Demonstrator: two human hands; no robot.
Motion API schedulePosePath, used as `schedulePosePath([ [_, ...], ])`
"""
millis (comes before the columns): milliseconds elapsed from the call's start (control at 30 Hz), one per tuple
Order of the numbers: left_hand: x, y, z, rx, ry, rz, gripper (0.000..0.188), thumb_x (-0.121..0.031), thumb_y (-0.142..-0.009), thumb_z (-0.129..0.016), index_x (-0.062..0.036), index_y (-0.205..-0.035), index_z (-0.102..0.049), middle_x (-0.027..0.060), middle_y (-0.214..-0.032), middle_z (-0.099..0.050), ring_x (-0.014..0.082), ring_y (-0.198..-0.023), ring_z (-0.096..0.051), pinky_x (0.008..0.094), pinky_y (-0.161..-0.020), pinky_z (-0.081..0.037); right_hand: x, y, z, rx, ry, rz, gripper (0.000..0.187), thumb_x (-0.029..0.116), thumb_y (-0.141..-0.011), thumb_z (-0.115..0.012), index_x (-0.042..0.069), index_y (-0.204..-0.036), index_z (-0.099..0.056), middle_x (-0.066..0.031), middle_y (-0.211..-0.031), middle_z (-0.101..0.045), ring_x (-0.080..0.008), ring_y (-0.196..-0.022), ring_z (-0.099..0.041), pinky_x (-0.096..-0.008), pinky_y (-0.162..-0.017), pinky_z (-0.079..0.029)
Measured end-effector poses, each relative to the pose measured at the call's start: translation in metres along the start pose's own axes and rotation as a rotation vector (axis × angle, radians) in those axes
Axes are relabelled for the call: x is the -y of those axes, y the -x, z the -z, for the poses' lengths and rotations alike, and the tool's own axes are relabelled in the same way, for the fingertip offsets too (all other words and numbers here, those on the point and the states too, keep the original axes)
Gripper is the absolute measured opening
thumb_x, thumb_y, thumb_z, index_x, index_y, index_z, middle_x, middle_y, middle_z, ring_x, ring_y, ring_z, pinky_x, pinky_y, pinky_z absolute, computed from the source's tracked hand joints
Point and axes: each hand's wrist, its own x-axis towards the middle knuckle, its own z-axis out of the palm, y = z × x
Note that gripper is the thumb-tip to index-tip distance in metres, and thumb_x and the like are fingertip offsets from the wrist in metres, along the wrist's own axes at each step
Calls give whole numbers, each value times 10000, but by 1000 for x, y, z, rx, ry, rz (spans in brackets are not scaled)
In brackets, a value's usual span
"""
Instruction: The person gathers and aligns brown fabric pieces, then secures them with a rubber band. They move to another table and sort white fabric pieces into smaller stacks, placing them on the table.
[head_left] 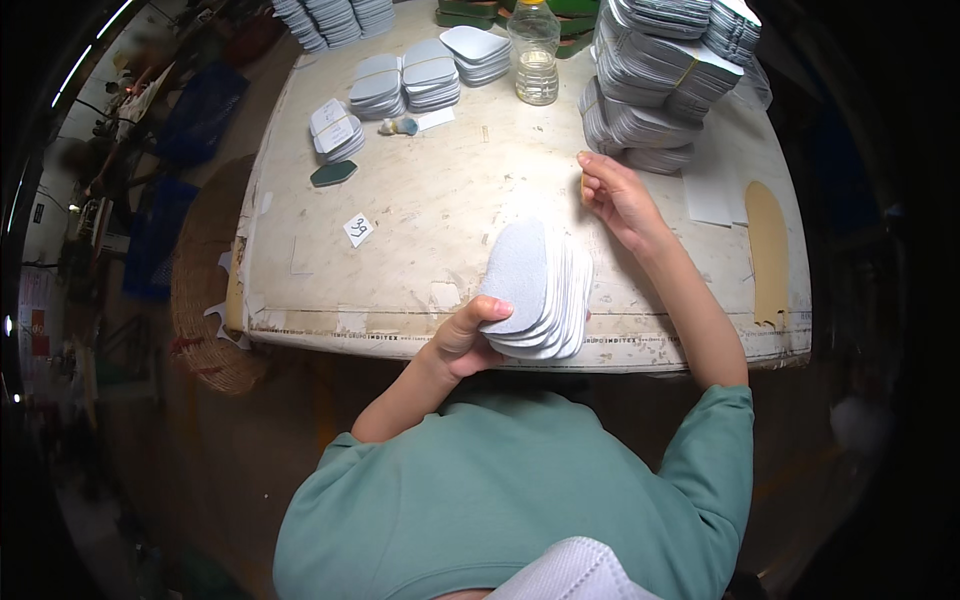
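Note:
My left hand [470,332] is closed round the lower end of a fanned stack of white insole-shaped pieces [520,275], at the table's near edge. Its thumb presses on the top piece, while the other fingers are mostly hidden beneath. My right hand [617,197] is raised over the table, right of and beyond the stack, with its fingers curled together. A thin yellowish loop, apparently a rubber band [583,187], shows at these fingers. The right hand is apart from the held stack and nearest to tall piles of banded grey-white pieces [650,90].
Smaller banded stacks [432,75] and a clear bottle [537,70] stand at the back. A small bundle [336,130], a dark green piece [333,174] and a paper tag [358,230] lie left. A tan sole-shaped piece [768,250] lies right; a wicker basket [205,280] stands beside the table.

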Motion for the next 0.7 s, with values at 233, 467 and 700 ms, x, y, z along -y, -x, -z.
schedulePosePath([
  [233,-1,-8,15,-327,54,-626,770,-521,-829,-552,-67,-1414,-339,106,-1363,-459,269,-1251,-473,430,-1037,-405,20,10,-6,212,351,123,800,184,-884,-633,37,-1508,-154,-138,-1313,-576,-13,-534,-452,-149,-488,-398],
  [467,8,-13,20,-430,-159,-622,665,-481,-933,-472,-50,-1412,-307,130,-1389,-426,257,-1263,-467,426,-1061,-409,-3,38,-35,400,638,215,380,201,-926,-607,99,-1291,-581,12,-1042,-569,-3,-667,-430,-158,-530,-365],
  [700,9,-13,26,-363,-123,-678,600,-283,-979,-536,-129,-1455,-205,82,-1362,-411,188,-1246,-457,364,-1010,-452,-14,55,-51,355,1222,1081,577,210,-643,-838,133,-1186,-657,-69,-971,-558,-157,-677,-543,-275,-579,-467],
])
